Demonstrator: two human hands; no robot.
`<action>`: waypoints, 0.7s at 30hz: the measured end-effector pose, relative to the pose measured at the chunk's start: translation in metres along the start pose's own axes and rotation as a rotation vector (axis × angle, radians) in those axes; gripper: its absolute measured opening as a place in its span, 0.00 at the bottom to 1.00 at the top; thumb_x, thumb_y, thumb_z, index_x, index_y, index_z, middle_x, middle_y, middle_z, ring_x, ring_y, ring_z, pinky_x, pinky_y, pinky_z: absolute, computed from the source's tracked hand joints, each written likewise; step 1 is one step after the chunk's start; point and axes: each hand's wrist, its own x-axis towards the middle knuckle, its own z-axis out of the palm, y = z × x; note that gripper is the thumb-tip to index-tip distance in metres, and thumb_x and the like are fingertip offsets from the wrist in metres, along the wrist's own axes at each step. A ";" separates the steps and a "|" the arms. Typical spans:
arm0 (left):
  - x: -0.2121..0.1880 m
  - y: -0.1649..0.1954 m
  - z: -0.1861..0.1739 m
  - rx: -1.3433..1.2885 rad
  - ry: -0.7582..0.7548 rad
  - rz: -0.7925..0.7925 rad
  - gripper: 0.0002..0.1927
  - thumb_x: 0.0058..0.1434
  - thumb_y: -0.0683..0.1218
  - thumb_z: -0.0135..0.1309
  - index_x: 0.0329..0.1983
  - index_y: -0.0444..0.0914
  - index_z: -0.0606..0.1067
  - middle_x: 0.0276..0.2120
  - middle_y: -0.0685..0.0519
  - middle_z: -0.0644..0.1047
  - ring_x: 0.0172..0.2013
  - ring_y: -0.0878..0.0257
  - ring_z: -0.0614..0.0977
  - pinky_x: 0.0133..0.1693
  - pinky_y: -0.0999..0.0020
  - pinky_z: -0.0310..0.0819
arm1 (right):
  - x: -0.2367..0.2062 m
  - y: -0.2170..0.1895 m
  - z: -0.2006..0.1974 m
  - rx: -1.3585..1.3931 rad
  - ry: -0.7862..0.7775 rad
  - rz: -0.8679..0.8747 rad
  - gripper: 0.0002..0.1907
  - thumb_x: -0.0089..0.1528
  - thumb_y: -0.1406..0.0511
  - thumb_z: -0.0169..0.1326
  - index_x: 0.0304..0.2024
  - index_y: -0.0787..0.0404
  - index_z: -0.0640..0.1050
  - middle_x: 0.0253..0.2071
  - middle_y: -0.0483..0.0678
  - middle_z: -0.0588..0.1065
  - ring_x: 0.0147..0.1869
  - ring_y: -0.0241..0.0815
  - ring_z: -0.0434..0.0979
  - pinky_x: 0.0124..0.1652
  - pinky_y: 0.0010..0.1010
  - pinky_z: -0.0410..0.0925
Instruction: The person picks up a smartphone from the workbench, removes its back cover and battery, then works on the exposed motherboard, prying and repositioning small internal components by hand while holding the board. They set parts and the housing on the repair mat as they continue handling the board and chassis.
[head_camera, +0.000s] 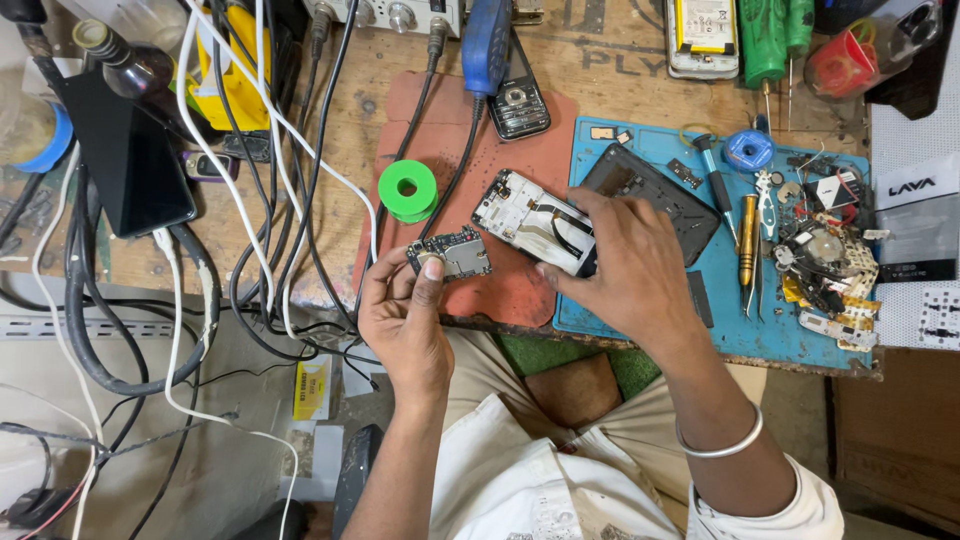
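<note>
While you hold both parts over the bench edge:
Left hand (405, 320): fingers clamped on the small circuit board (450, 254), thumb on its face.
Right hand (625, 270): fingertips pinch the opened phone frame's (530, 218) near end.
Frame axis: runs up-left, away from your right fingers.
Gap: board sits just left of the frame, apart.
Under both: red mat (520, 290).

I note a worn wooden workbench (600, 70) across the upper frame, evenly lit. Grey floor (230, 400) at lower left; brown cardboard (890, 430) at lower right.
</note>
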 end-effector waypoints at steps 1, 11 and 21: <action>0.000 0.000 0.000 0.004 0.000 -0.006 0.16 0.66 0.33 0.58 0.56 0.30 0.71 0.43 0.48 0.81 0.42 0.66 0.82 0.46 0.73 0.79 | 0.000 -0.001 0.001 0.016 0.001 0.020 0.41 0.47 0.57 0.73 0.59 0.64 0.72 0.43 0.58 0.78 0.48 0.60 0.76 0.47 0.50 0.67; 0.001 0.001 0.000 0.001 -0.005 -0.006 0.16 0.66 0.34 0.59 0.55 0.30 0.71 0.42 0.48 0.82 0.41 0.66 0.82 0.41 0.73 0.77 | -0.009 0.015 -0.001 0.525 0.103 0.149 0.35 0.57 0.60 0.70 0.59 0.67 0.68 0.51 0.56 0.78 0.55 0.49 0.80 0.55 0.38 0.72; 0.001 0.001 0.000 -0.044 -0.010 -0.002 0.16 0.66 0.35 0.60 0.55 0.31 0.71 0.41 0.49 0.82 0.37 0.68 0.80 0.34 0.75 0.71 | -0.003 0.043 -0.030 1.010 0.046 0.479 0.19 0.62 0.65 0.65 0.53 0.66 0.79 0.43 0.45 0.79 0.44 0.32 0.76 0.45 0.26 0.70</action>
